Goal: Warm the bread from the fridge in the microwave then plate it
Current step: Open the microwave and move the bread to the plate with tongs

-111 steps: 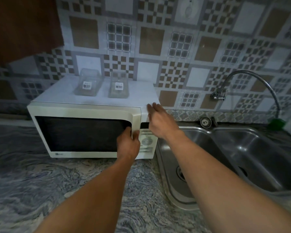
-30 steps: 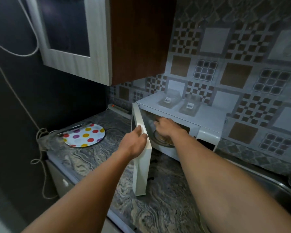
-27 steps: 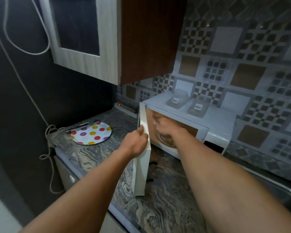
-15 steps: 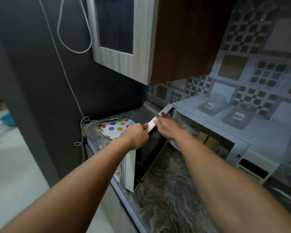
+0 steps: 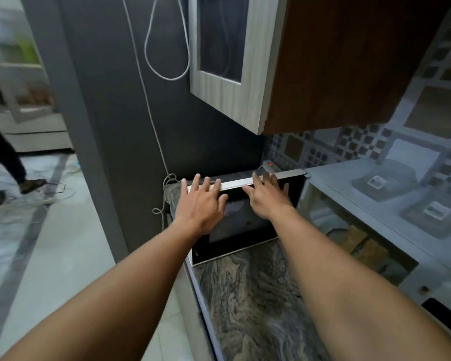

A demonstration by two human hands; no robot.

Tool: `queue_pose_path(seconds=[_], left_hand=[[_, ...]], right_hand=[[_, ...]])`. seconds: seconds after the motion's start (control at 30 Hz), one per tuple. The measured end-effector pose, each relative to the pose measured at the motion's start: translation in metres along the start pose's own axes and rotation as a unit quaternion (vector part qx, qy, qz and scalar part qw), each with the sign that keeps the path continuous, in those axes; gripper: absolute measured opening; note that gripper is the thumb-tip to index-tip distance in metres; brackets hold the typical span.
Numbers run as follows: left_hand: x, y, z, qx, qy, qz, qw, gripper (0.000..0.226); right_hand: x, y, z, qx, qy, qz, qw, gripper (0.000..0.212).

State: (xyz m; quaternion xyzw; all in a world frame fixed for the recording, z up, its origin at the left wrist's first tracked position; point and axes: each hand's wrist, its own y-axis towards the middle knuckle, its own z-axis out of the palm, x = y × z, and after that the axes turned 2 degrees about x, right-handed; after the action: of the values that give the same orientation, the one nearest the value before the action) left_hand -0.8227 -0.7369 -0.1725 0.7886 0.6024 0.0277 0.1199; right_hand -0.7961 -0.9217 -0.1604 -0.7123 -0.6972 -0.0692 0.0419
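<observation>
Two hands, fingers straight, gripping nothing: left hand [image 5: 201, 204], right hand [image 5: 266, 201] over open microwave door [image 5: 245, 225] top edge (bread [image 5: 359, 239] inside).

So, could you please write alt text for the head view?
The left hand and right hand, fingers straight, rest on the top edge of the open door of the white microwave; brown bread slices sit inside it.
</observation>
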Motion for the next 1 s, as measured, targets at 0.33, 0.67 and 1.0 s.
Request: queue_pose_path(seconds=[0.33,0.67,1.0], left_hand=[[0.011,0.022,0.001,0.055,0.023,-0.052,0.997,0.065],[0.016,0.031,-0.002,0.093,0.019,-0.071,0.993,0.066],[0.047,0.051,-0.023,0.084,-0.079,-0.043,0.992,0.068]], right_hand=[[0.004,0.012,0.001,0.013,0.024,0.007,1.0,0.061],[0.016,0.02,-0.006,0.039,0.024,0.035,0.998,0.066],[0.045,0.025,-0.025,0.011,0.012,0.081,0.997,0.062]])
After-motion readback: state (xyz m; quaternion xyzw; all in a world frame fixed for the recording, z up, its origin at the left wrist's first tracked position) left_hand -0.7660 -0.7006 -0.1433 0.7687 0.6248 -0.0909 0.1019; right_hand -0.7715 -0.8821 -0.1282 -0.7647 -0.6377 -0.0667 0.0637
